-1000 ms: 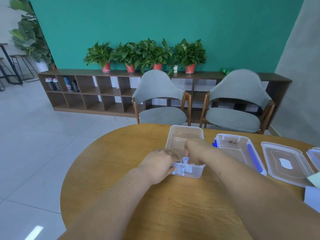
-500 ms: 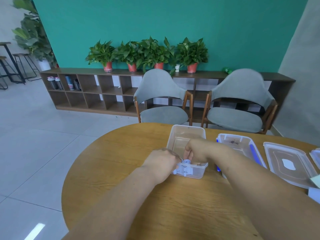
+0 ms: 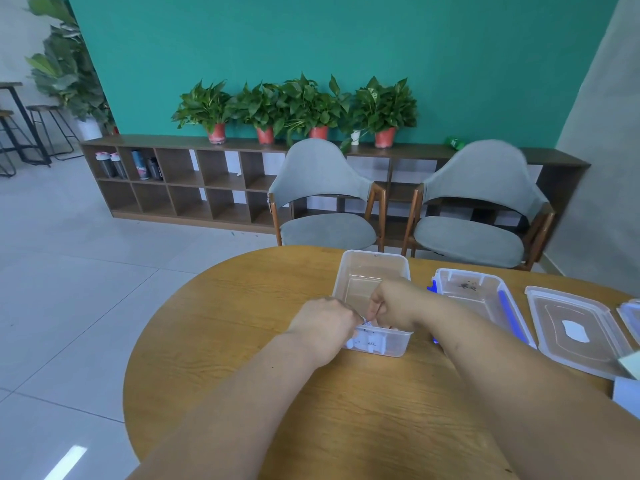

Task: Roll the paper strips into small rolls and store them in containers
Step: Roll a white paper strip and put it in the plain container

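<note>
Pinches white paper strip [image 3: 366,319] in fingers of left hand [image 3: 325,323] and right hand [image 3: 394,303] above clear rectangular plastic container [image 3: 372,253], likely for drop-in.

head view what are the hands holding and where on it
The left hand and right hand pinch a small white paper piece between them; the exact spot is hidden.

Across my round wooden table [image 3: 242,323] two grey chairs [image 3: 325,188] stand side by side. Behind them a low wooden shelf unit [image 3: 180,192] runs along the teal wall [image 3: 346,46], with potted plants [image 3: 311,105] on top (red pots) and bottles [image 3: 114,164] in its left cubbies.
</note>
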Demonstrator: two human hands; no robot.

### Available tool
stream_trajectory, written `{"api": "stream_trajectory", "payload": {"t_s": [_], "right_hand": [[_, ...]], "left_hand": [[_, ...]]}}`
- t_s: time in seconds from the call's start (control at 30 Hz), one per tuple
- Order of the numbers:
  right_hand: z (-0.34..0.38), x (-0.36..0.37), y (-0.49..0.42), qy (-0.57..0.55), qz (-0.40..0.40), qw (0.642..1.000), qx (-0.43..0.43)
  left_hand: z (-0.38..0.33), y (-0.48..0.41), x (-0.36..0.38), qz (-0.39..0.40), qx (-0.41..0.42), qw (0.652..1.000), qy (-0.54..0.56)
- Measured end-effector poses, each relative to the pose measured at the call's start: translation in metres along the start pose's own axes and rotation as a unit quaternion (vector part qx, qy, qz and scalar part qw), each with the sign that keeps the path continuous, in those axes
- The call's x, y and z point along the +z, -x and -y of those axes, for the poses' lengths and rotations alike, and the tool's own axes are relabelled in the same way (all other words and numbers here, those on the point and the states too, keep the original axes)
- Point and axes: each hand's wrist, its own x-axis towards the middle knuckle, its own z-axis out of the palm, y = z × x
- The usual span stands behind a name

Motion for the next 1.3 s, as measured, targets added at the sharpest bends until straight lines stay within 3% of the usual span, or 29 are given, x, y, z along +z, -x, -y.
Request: {"api": "stream_trajectory", "payload": {"t_s": [0.17, 0.37, 1.0, 1.3], "right_hand": [[-0.003, 0.006, -0.002, -0.004, -0.022, 1.0, -0.008], [0.0, 0.009, -0.006, 0.081, -0.038, 0.996, -0.006], [-0.002, 0.015, -0.008, 0.097, -0.011, 0.995, -0.02], [-0.001, 0.014, -0.014, 0.154, 0.016, 0.988, -0.013]], "left_hand": [[0.0, 0.001, -0.002, 0.016, -0.016, 1.0, 0.017], [0.005, -0.001, -0.005, 0.035, -0.047, 0.992, 0.108], [0.003, -0.005, -0.031, 0.093, -0.079, 0.984, 0.131], [0.014, -0.005, -0.028, 0.06, -0.083, 0.986, 0.133]]}}
